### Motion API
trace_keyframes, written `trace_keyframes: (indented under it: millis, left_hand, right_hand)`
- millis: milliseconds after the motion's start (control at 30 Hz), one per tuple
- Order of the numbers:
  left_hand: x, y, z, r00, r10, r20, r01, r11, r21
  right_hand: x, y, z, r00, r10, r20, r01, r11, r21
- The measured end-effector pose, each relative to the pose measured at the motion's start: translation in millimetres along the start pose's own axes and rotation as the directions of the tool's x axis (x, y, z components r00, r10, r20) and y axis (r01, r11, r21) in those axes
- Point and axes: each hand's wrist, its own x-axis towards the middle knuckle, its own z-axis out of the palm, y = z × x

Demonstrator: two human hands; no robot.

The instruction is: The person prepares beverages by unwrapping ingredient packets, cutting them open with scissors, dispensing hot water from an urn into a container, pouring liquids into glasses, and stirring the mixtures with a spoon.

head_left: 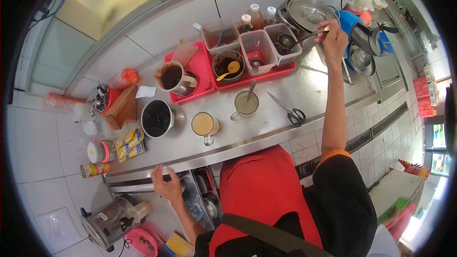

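Note:
My right hand (334, 40) is closed round the handle of a ladle (286, 42), whose bowl hangs over a clear plastic container (290, 58) with dark contents. My left hand (166, 184) is by the counter's front edge, fingers apart and holding nothing. On the steel counter between them stand a glass mug of milky tan drink (204, 123) and another glass mug (246, 103) with cloudy liquid and a spoon in it. Scissors (290, 112) lie to the right of the mugs. A steel pot (177, 116) with black contents stands at the left.
Red trays (193, 96) hold a jug (185, 84), a tub with a yellow spoon (232, 69) and clear containers. Bottles (255, 16) and a lidded pot (308, 12) line the back. Yellow packets (129, 145) and a can (94, 169) stand left. An open drawer (193, 195) lies below.

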Motion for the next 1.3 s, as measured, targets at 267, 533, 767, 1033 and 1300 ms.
trace_keyframes:
  millis: [267,533,767,1033,1300]
  left_hand:
    - [-23,69,25,0.966,0.036,0.257,0.033,0.965,-0.259]
    - [-39,91,52,0.973,0.042,0.228,0.06,0.904,-0.422]
    - [-51,113,65,0.793,0.05,0.607,0.332,0.8,-0.5]
    - [-51,159,104,0.608,0.364,0.706,0.394,0.633,-0.666]
    - [-1,191,77,0.366,0.36,0.858,0.561,0.65,-0.513]
  right_hand:
    - [9,17,-28,0.964,-0.23,0.131,0.265,0.829,-0.493]
    - [22,61,-17,0.996,-0.035,0.084,0.038,0.999,-0.034]
    - [35,71,-5,0.998,-0.048,0.046,0.051,0.997,-0.06]
    - [23,16,-1,0.98,-0.165,0.107,0.197,0.85,-0.489]
    - [38,47,-8,0.997,-0.014,0.073,0.028,0.982,-0.187]
